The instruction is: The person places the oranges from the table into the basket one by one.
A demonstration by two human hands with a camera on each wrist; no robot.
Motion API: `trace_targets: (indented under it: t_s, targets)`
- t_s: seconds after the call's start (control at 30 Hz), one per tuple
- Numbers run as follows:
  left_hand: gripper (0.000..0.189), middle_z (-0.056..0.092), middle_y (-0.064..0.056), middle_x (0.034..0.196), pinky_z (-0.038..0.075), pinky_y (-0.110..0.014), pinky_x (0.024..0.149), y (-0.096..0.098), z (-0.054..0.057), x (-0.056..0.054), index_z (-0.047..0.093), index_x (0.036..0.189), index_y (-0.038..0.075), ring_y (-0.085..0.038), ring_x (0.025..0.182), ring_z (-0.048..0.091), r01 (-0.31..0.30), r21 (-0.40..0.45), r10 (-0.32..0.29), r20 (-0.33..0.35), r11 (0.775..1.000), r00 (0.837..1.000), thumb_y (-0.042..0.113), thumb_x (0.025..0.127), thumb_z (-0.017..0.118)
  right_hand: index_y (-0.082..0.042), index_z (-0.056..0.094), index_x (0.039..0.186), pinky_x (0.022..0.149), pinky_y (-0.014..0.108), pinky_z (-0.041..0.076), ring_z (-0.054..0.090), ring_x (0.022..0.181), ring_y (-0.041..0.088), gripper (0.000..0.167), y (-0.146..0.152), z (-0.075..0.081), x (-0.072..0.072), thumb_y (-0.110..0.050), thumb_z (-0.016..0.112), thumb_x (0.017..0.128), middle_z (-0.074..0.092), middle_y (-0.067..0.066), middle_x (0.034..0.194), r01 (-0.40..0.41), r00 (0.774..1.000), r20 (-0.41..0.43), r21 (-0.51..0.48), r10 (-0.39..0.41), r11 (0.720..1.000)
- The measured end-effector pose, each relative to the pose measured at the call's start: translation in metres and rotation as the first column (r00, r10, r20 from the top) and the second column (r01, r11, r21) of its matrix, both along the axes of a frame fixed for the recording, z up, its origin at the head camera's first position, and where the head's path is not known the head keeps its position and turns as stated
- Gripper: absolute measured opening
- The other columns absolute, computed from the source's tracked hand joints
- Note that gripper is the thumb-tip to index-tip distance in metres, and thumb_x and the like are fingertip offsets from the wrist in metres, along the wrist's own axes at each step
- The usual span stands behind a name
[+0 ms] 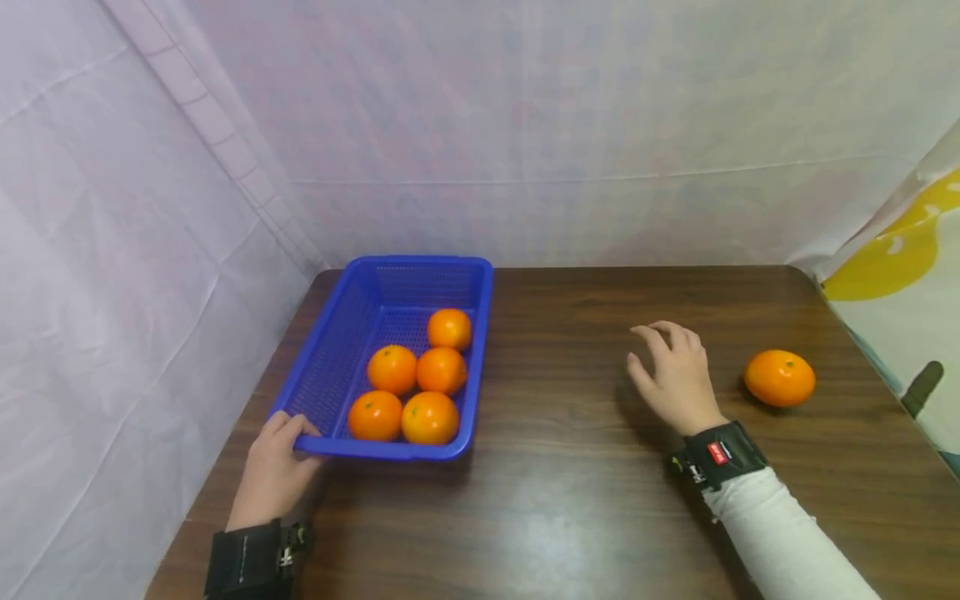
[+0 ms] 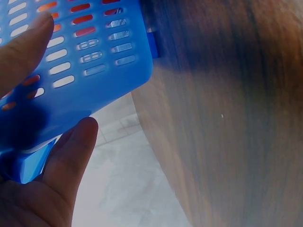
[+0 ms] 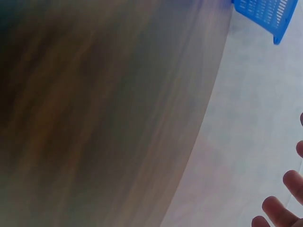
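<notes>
A blue plastic basket (image 1: 480,350) with slotted walls holds several oranges (image 1: 441,371) gathered in its nearer right part. My left hand (image 1: 275,467) grips the basket's near left corner by the rim. In the left wrist view, the fingers (image 2: 66,165) and thumb lie against the blue wall from two sides. My right hand (image 1: 672,375) is held above the tabletop with its fingers spread and slightly bent, and nothing is in it. A single orange (image 1: 780,377) lies on the table to the right of that hand. Only fingertips (image 3: 274,208) of the right hand show in the right wrist view.
The brown wooden table (image 1: 555,500) reaches back to a white cloth wall (image 1: 585,125). Another white cloth (image 1: 82,275) hangs along the left side. A patterned cloth with a yellow shape (image 1: 892,258) borders the right edge.
</notes>
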State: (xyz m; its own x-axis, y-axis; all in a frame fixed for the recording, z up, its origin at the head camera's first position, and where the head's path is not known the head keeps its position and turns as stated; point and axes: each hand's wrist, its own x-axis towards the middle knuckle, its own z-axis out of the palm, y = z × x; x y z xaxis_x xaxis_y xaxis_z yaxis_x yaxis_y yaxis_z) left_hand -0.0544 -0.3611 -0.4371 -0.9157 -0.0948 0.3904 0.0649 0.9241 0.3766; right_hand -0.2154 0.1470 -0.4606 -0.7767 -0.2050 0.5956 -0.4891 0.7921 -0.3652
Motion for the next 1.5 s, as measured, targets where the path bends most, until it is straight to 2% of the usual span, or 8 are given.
trace_targets:
  t_s: [0.27,0.4,0.53,0.7,0.83,1.1,1.33,1.5]
  targets:
    - [0.029,0.054,-0.010,0.090,0.052,-0.057,0.083,0.001,0.002,-0.001,0.058,0.080,0.009,-0.035,0.091,0.062,-0.008,0.006,0.008,0.038,1.000,0.999,-0.003,0.069,0.082,-0.005,0.062,0.123,0.092,0.068,0.033,0.043,0.118,0.053,0.036,0.018,0.002,0.007,-0.014,0.068,0.089,0.052,0.027,0.125,0.049,0.997,0.056,-0.006,-0.048,0.999]
    - [0.030,0.054,-0.010,0.089,0.052,-0.056,0.082,0.001,0.002,-0.002,0.058,0.080,0.010,-0.035,0.090,0.062,-0.010,0.001,0.010,0.035,1.000,0.999,-0.003,0.068,0.082,-0.005,0.062,0.122,0.091,0.068,0.031,0.043,0.117,0.053,0.036,0.026,0.001,0.009,-0.015,0.068,0.088,0.052,0.027,0.124,0.073,0.996,0.054,-0.005,-0.073,0.997]
    - [0.029,0.054,-0.009,0.089,0.052,-0.057,0.083,0.002,0.002,-0.002,0.058,0.080,0.010,-0.035,0.091,0.062,-0.017,0.002,0.017,0.044,1.000,0.999,-0.002,0.068,0.082,-0.005,0.064,0.120,0.095,0.068,0.028,0.044,0.116,0.051,0.035,0.037,0.001,0.009,-0.018,0.067,0.087,0.053,0.027,0.123,0.125,0.991,0.046,0.004,-0.125,0.992]
    - [0.030,0.054,-0.009,0.088,0.052,-0.056,0.080,0.001,0.002,-0.001,0.058,0.079,0.010,-0.033,0.089,0.061,-0.006,-0.002,0.006,0.025,1.000,1.000,-0.003,0.067,0.082,-0.005,0.064,0.117,0.108,0.073,0.015,0.042,0.121,0.051,0.034,0.054,0.004,0.010,-0.021,0.066,0.087,0.053,0.027,0.125,0.218,0.971,0.092,0.016,-0.219,0.976]
    - [0.032,0.053,-0.007,0.086,0.051,-0.054,0.077,0.001,0.002,-0.001,0.059,0.079,0.011,-0.031,0.085,0.061,0.007,-0.003,-0.007,0.003,1.000,1.000,-0.004,0.065,0.084,-0.005,0.064,0.118,0.110,0.077,0.005,0.039,0.125,0.051,0.034,0.066,0.005,0.011,-0.023,0.065,0.089,0.051,0.027,0.128,0.259,0.956,0.139,0.026,-0.260,0.966]
    - [0.032,0.052,-0.007,0.086,0.050,-0.052,0.076,0.000,0.003,0.001,0.060,0.080,0.011,-0.030,0.083,0.060,-0.005,-0.010,0.005,0.011,1.000,1.000,-0.004,0.065,0.084,-0.004,0.062,0.122,0.111,0.076,-0.002,0.035,0.129,0.053,0.038,0.086,0.004,0.011,-0.026,0.063,0.090,0.047,0.028,0.131,0.278,0.944,0.171,0.039,-0.281,0.960]
    - [0.030,0.052,-0.007,0.086,0.050,-0.052,0.077,0.001,0.002,0.001,0.060,0.080,0.010,-0.030,0.084,0.060,-0.016,-0.012,0.017,0.033,1.000,0.999,-0.005,0.066,0.083,-0.004,0.057,0.130,0.110,0.078,-0.007,0.025,0.135,0.056,0.046,0.103,0.004,0.007,-0.031,0.057,0.093,0.039,0.032,0.138,0.300,0.915,0.262,0.069,-0.307,0.952]
    - [0.029,0.052,-0.008,0.086,0.052,-0.054,0.079,0.001,0.002,0.000,0.059,0.080,0.010,-0.031,0.086,0.061,-0.017,-0.007,0.017,0.048,1.000,0.999,-0.004,0.067,0.081,-0.004,0.052,0.135,0.107,0.079,-0.010,0.019,0.139,0.057,0.052,0.113,0.003,0.004,-0.033,0.058,0.093,0.034,0.036,0.140,0.303,0.898,0.311,0.075,-0.311,0.950]
